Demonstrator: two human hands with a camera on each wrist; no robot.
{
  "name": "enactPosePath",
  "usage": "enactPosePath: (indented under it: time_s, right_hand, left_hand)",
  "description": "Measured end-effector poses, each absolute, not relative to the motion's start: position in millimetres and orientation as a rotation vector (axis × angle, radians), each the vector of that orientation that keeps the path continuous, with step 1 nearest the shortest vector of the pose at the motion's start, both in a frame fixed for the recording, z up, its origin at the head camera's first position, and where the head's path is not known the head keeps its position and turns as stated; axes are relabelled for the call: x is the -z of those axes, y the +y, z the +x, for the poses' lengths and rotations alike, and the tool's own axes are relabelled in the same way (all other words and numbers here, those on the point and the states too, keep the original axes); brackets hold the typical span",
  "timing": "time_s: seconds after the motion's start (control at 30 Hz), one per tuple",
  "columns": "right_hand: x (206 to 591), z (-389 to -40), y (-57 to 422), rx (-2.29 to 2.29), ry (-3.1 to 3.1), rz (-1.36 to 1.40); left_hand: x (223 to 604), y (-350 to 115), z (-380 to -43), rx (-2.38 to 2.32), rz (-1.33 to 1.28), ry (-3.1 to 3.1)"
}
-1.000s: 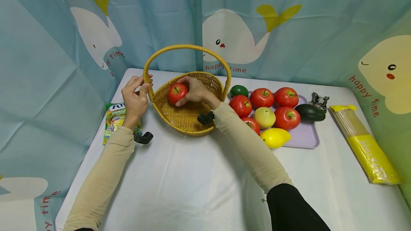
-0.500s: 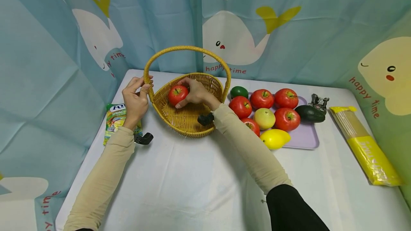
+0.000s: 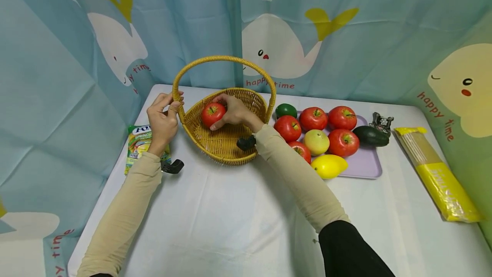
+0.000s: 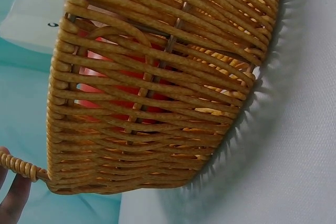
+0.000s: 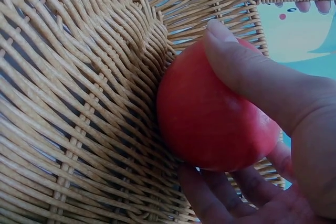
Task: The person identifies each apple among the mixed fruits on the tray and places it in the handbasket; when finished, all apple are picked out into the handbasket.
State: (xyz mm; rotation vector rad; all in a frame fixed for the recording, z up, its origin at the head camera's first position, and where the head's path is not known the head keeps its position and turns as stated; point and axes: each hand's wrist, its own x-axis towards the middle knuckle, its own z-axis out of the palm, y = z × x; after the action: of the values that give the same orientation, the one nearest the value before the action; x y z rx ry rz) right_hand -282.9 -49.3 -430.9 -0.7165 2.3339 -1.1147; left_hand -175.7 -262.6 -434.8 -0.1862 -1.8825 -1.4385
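Observation:
A yellow wicker basket with a tall arched handle stands at the back of the table. My left hand grips the handle's left foot, its thumb and fingers curled round it. Inside the basket, my right hand holds a red apple near the left wall. In the right wrist view the thumb lies over the top of the apple and the fingers curl beneath it. Through the gaps of the weave, the left wrist view shows red patches of the apple.
Right of the basket, a lilac tray bears several red apples, a pale green fruit, a lemon and a dark green avocado-like fruit. A yellow noodle packet lies far right. A green FOX'S bag lies behind the left wrist.
Hardly anything differs: both hands, the apple and the basket keep their places. The whole head view has shifted down very slightly.

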Motion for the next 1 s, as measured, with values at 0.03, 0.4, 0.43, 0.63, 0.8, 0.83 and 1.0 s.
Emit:
enactPosePath:
  time_s: [0.03, 0.4, 0.43, 0.63, 0.8, 0.83, 1.0]
  right_hand:
    - [431, -283, -49, 1.115, 2.332, -0.718]
    - [431, -281, -49, 1.118, 2.320, -0.708]
    - [431, -281, -49, 1.119, 2.315, -0.707]
    - [428, -280, -45, 1.178, 2.237, -0.711]
    - [423, -280, -41, 1.199, 2.174, -0.714]
    - [422, -280, -40, 1.200, 2.168, -0.717]
    - [411, -278, -32, 1.212, 2.170, -0.735]
  left_hand:
    - [435, -263, -176, 1.438, -0.188, -1.885]
    - [432, -260, -174, 1.463, -0.142, -1.884]
    - [432, -260, -174, 1.463, -0.141, -1.884]
    - [432, -258, -175, 1.471, -0.143, -1.876]
    - [432, -258, -175, 1.467, -0.149, -1.876]
    - [432, -258, -175, 1.464, -0.151, -1.876]
    - [432, -260, -173, 1.456, -0.151, -1.877]
